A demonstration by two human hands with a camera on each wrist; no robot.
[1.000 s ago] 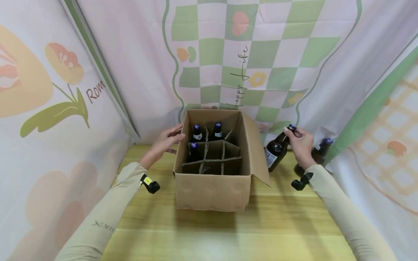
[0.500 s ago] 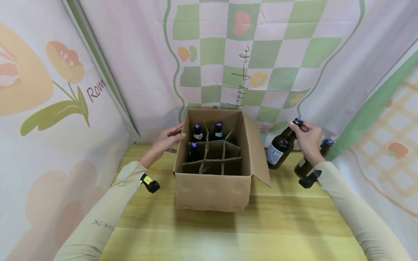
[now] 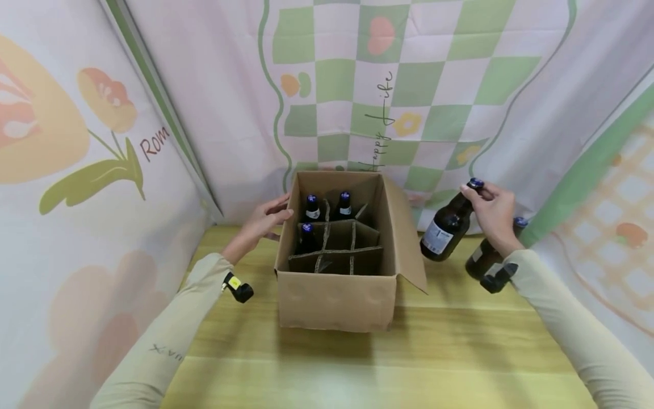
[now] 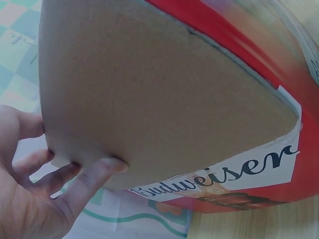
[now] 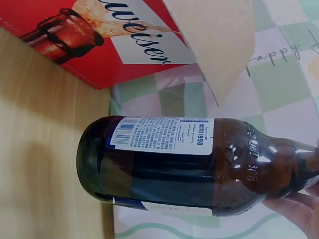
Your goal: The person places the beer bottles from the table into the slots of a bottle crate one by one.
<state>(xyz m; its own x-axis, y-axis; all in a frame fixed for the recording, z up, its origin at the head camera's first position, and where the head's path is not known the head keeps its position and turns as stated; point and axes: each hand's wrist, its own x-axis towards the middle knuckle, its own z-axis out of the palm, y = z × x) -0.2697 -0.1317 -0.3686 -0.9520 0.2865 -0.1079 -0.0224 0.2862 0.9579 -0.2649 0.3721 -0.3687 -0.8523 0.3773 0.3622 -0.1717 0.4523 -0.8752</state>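
Observation:
In the head view my left hand (image 3: 262, 223) touches the upper left side of an open cardboard box (image 3: 337, 301). Its fingertips rest on the folded-down flap (image 4: 149, 89) in the left wrist view. My right hand (image 3: 494, 213) grips the neck of a brown beer bottle (image 3: 444, 232), tilted with its base toward the box. The blue cap and label show in the head view. In the right wrist view the bottle's back label (image 5: 164, 134) faces the camera. Inside the box, 3 blue-capped bottles stand in the cardboard divider (image 3: 352, 250), one of them (image 3: 307, 241) at the left.
Another brown bottle (image 3: 482, 260) stands right of the box, partly behind my right hand and wrist camera. The box's right flap (image 3: 409, 238) sticks outward. The wooden table (image 3: 460, 341) lies under everything, with printed curtains (image 3: 235, 113) around it.
My right hand has moved right and slightly up with the beer bottle, away from the box flap. My left hand has stayed at the box.

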